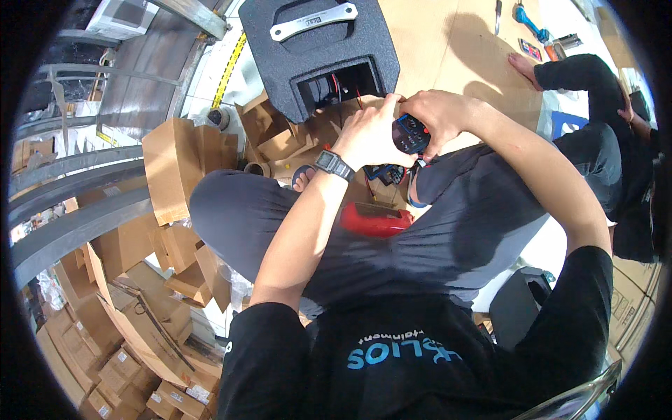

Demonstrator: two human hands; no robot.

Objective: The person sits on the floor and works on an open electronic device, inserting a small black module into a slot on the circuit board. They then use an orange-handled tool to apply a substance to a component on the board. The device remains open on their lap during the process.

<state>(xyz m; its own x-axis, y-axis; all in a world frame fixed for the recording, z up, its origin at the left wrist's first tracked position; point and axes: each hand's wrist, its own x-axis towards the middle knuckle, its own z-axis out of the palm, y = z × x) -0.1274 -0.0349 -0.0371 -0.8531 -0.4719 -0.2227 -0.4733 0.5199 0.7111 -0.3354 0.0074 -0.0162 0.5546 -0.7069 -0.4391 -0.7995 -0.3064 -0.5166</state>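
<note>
A black control panel (411,134) with several small knobs is held between both my hands, over the near edge of a black speaker cabinet (283,77). My left hand (371,134) closes on its left side, wearing a watch at the wrist. My right hand (439,115) curls over its top and right side. Just below, a circuit board (385,173) with wires shows partly beneath my left hand. Thin red and black wires (337,91) run out of the cabinet's rectangular opening. The cabinet has a light-coloured carry handle (313,22). A shiny red object (376,220) lies between my legs.
Cardboard boxes (171,171) crowd the left side, beside metal rails (77,220). At the upper right lie a blue power tool (530,24) and a slim, long tool (498,17) on a cardboard sheet (430,42). Another person's leg (577,73) extends in from the right.
</note>
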